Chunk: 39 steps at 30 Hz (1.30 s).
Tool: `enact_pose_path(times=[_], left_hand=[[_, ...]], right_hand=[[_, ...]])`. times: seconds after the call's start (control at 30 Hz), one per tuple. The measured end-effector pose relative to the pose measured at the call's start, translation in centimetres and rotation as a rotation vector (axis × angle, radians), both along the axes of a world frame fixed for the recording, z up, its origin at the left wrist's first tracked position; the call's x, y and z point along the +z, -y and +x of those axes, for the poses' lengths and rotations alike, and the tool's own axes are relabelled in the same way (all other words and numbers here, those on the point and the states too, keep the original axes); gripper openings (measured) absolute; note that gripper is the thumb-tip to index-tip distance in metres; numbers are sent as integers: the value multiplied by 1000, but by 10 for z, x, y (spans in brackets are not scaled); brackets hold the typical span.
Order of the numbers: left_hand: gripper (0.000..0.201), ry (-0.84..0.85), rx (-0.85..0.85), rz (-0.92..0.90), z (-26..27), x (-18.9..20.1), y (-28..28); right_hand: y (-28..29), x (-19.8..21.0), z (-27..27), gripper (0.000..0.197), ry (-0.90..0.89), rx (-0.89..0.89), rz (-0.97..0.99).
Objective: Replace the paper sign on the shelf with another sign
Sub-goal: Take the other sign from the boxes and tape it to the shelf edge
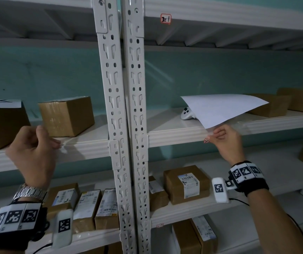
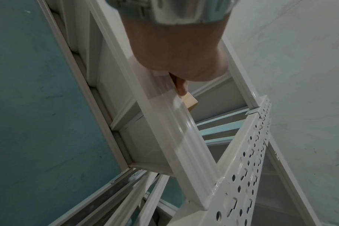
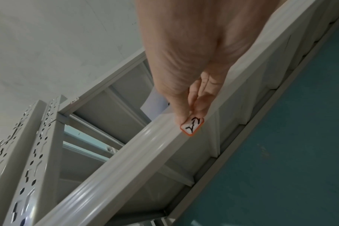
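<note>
A white paper sheet (image 1: 222, 109) sticks up and back over the middle shelf's front edge (image 1: 174, 136), right of the uprights. My right hand (image 1: 213, 134) pinches its lower corner at that edge. Just below the fingertips, a small orange-bordered label (image 1: 206, 141) with black writing is stuck on the edge; in the right wrist view the label (image 3: 192, 125) lies right under my right hand (image 3: 194, 111). My left hand (image 1: 51, 138) is curled at the same shelf's edge left of the uprights, pinching what looks like a strip of clear tape (image 1: 66, 143). In the left wrist view only one finger (image 2: 182, 87) shows.
Two perforated white uprights (image 1: 121, 107) stand between my hands. A cardboard box (image 1: 66, 116) sits behind the left hand, and another at far left carries a marked paper (image 1: 0, 103). A white controller (image 1: 187, 113) lies behind the sheet. Labelled parcels (image 1: 185, 184) fill the lower shelves.
</note>
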<state>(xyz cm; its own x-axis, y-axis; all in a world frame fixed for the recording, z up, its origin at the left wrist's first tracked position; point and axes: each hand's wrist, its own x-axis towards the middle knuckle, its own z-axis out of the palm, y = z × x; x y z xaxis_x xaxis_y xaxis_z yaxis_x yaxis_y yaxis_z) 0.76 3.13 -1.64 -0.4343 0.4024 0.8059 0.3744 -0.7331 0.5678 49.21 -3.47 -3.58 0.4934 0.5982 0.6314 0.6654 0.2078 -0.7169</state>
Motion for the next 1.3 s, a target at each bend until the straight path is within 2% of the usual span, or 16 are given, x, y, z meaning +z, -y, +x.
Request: enact_pose_path(times=[0.1,0.33,0.43,0.63,0.77,0.83,0.9,1.0,1.1,1.2,1.3], left_hand=[[29,5,-5,12,0,-1,0],[28,23,0,23,3,-2,-1],[32,17,-14,35,1,-3,-2],[35,20,-58,38,-2,-1,0],[28,14,-32,5,0,1,1],[25,-19,14,-8,-2,2,0],[28,-47,58,-14,-6,4,0],[32,-45,60,-43,-11,8,-3],[32,-88,78,-20,-20,11,-3],[29,-171,214,74,-25,18,6],[26,-162,306,157,-37,35,16]], right_hand=[[-2,-1,-7,37,-32,-21,8],[-8,3,-24,60,-6,-195,-55],[-9,0,-24,57,-14,-171,-40],[-1,2,-19,41,-78,-76,-16],[-3,4,-32,48,0,-129,-63],[-4,2,-48,42,104,-167,-80],[-5,-2,-68,36,204,-150,-40],[-8,-7,-97,37,298,-91,75],[-14,-7,-119,44,302,-29,177],[-22,-5,-131,48,290,-5,237],[-25,2,-145,48,271,-3,302]])
